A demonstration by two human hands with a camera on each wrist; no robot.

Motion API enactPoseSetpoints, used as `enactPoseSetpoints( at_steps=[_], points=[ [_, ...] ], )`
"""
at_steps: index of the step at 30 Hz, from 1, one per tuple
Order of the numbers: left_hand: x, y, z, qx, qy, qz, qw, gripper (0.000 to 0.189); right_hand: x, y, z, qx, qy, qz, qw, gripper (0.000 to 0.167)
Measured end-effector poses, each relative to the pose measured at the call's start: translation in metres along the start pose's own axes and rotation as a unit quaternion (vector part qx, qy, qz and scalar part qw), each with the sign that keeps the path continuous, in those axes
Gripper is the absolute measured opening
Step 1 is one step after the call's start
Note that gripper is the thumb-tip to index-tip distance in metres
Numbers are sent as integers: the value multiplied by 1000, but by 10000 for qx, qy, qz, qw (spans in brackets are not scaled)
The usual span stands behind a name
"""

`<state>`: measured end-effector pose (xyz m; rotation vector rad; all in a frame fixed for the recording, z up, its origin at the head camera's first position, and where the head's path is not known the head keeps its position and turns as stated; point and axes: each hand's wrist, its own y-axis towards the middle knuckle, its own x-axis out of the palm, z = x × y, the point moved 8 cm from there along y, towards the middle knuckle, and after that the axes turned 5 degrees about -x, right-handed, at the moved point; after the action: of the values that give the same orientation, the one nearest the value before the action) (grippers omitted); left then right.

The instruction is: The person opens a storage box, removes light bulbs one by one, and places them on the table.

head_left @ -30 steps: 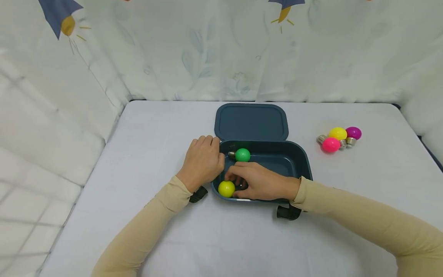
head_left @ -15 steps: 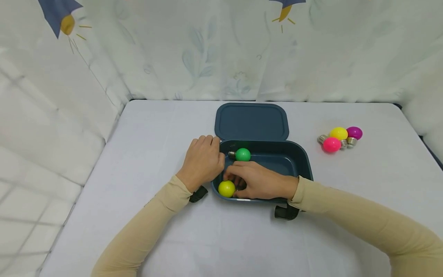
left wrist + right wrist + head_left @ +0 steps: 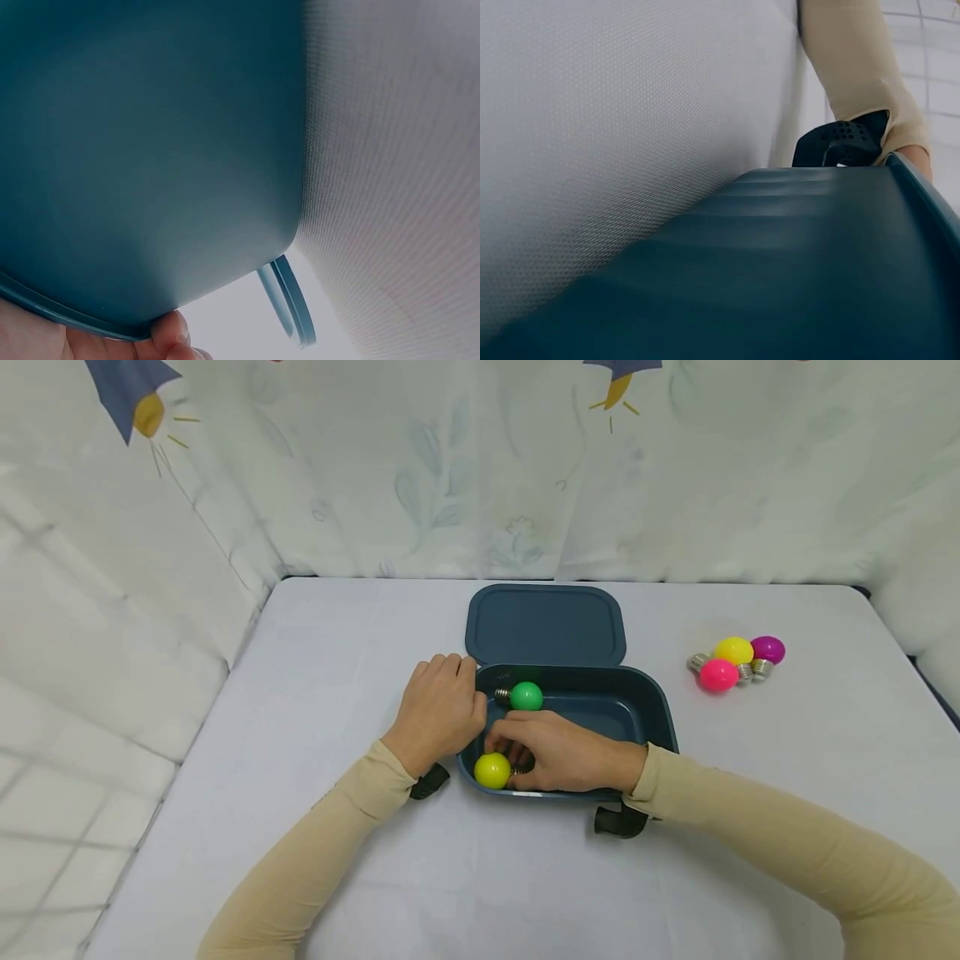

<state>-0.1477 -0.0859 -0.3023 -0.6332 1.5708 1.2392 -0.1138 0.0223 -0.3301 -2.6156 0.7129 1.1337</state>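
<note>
In the head view a dark blue box stands on the table, its inside facing up. My left hand grips the box's left rim; in the left wrist view, fingertips touch that rim from outside. My right hand reaches into the box and pinches a yellow light bulb by its metal base, the bulb's round end pointing left in the near left corner. Behind it lies a green light bulb, base to the left. The right wrist view shows mostly the box's outer wall.
A flat blue lid lies directly behind the box. To the right, a pink bulb, another yellow bulb and a purple bulb lie close together on the white tablecloth. A patterned curtain hangs behind the table.
My right hand has shifted very slightly to the left with its fingers at the yellow bulb's base, which shows a little more now. My left hand stays on the rim.
</note>
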Motion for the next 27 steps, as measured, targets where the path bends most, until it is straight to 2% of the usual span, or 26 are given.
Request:
enactPoseSetpoints(
  at_steps=[7,15,20,27],
  points=[
    [2,1,0,-50,-5,-97,9999,12,0,0,1,8,6,-14,10000,41],
    [1,0,0,-30,45,-66,10000,13,0,-1,1,-5,-19,-52,10000,41],
    [-1,0,1,15,109,40,9999,14,-1,-2,1,20,-92,-49,9999,39],
    [-5,-1,3,71,443,406,9982,19,-2,-3,0,44,-111,-29,9999,39]
  ],
)
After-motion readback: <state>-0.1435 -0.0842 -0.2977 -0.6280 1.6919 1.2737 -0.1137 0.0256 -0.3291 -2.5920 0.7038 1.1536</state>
